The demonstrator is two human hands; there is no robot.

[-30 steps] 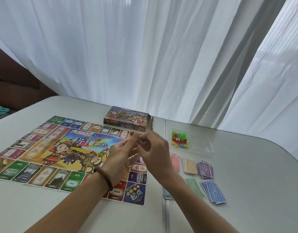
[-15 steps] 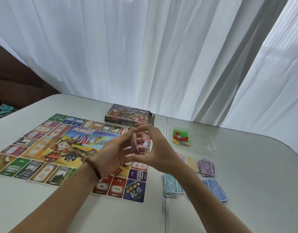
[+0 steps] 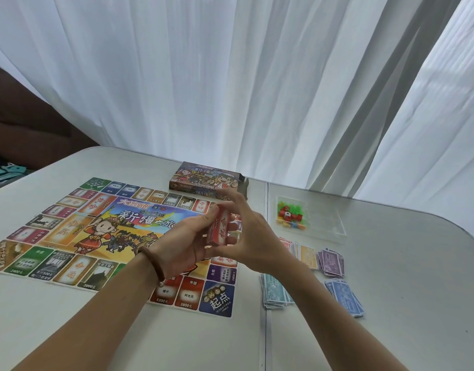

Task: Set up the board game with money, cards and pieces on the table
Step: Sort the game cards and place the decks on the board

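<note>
A colourful game board (image 3: 102, 231) lies flat on the left half of the white table (image 3: 391, 303). Above its right side I hold a small red card deck (image 3: 219, 228) on edge. My left hand (image 3: 182, 245), with a bead bracelet at the wrist, grips the deck from the left and below. My right hand (image 3: 243, 236) pinches it from the right, fingers arched over the top. Sorted money piles lie to the right: teal (image 3: 273, 291), blue (image 3: 344, 297), purple (image 3: 332, 262) and yellow (image 3: 308, 254). A clear tray of coloured pieces (image 3: 292, 216) stands behind them.
The game box (image 3: 206, 179) sits at the back of the table, behind the board, one flap open. White curtains hang behind the table. A dark sofa (image 3: 21, 124) stands at the far left. A seam (image 3: 266, 330) splits the tabletop in two.
Both hands have turned the red deck so its printed face shows, and they sit slightly higher and closer to the box. The head view has shifted a little.
</note>
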